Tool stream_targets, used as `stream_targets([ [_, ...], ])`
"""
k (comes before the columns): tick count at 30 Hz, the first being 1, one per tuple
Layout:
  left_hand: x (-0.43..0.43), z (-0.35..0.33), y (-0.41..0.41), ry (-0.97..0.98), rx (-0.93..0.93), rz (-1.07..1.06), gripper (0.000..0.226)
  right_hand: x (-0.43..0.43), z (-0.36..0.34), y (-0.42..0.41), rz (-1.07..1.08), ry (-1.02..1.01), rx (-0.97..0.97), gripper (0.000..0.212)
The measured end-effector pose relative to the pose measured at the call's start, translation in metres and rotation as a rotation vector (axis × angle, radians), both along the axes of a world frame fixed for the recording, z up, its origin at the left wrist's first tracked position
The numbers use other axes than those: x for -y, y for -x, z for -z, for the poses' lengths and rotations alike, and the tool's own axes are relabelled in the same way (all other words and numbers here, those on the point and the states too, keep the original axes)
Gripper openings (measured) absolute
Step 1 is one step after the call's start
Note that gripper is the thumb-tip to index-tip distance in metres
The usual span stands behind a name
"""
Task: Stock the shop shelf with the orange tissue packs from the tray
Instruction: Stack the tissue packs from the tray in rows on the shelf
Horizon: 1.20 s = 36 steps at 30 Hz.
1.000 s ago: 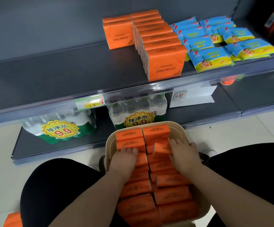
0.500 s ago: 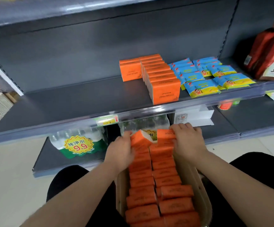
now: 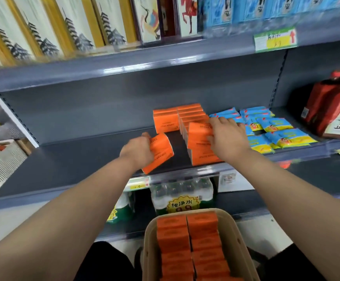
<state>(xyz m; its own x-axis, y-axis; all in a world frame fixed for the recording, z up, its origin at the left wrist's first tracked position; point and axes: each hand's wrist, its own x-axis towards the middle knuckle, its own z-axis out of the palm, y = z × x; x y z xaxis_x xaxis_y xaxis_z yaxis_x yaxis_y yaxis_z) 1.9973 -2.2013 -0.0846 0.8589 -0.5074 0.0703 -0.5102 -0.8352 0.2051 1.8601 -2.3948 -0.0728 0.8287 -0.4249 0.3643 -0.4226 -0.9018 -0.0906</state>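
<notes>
Pack (image 3: 162, 153) gripped tilted in left hand (image 3: 137, 149), frame centre; second pack (image 3: 198, 136) gripped by right hand (image 3: 228, 138), at front of row (image 3: 191, 115), right of centre.

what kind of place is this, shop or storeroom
Most likely a small shop or supermarket aisle: grey metal shelving with a price tag on an edge, orange tissue packs faced in rows, and shrink-wrapped water bottles carrying a price sticker.

blue wipe packs (image 3: 282, 136), bottled water (image 3: 182, 196), red boxes (image 3: 335, 110)
</notes>
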Motion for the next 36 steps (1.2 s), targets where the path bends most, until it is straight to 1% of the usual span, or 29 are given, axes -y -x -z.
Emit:
stream_targets([
  [3,0.016,0.005,-0.025,-0.043,-0.049,-0.014,0.033,0.013,-0.003,-0.026,-0.013,0.0,0.026,0.042],
  [6,0.036,0.007,-0.05,-0.048,-0.04,-0.017,0.031,0.028,-0.003,-0.053,-0.034,0.005,0.025,0.04],
  [11,0.076,0.013,-0.096,-0.069,0.044,-0.059,0.041,0.054,0.004,-0.093,-0.02,0.006,0.032,0.044],
  [13,0.092,0.02,-0.115,-0.098,0.105,-0.064,0.041,0.062,0.007,-0.108,-0.031,-0.003,0.039,0.046],
  [16,0.111,0.03,-0.136,-0.114,0.13,-0.096,0.042,0.073,0.012,-0.125,-0.046,-0.012,0.064,0.047],
  [21,0.132,0.046,-0.154,-0.03,0.151,-0.083,0.047,0.084,0.022,-0.131,-0.057,-0.014,0.128,0.049],
  [25,0.14,0.055,-0.162,0.113,0.159,-0.036,0.056,0.086,0.024,-0.127,-0.09,-0.016,0.147,0.054],
  [28,0.142,0.056,-0.163,0.202,0.12,-0.033,0.053,0.084,0.023,-0.127,-0.09,-0.015,0.14,0.054],
  [31,0.132,0.052,-0.156,0.276,0.106,-0.075,0.047,0.082,0.017,-0.128,-0.092,-0.027,0.127,0.055],
  [36,0.098,0.037,-0.157,0.315,0.166,-0.077,0.055,0.057,0.001,-0.146,-0.157,-0.096,0.167,0.053],
])
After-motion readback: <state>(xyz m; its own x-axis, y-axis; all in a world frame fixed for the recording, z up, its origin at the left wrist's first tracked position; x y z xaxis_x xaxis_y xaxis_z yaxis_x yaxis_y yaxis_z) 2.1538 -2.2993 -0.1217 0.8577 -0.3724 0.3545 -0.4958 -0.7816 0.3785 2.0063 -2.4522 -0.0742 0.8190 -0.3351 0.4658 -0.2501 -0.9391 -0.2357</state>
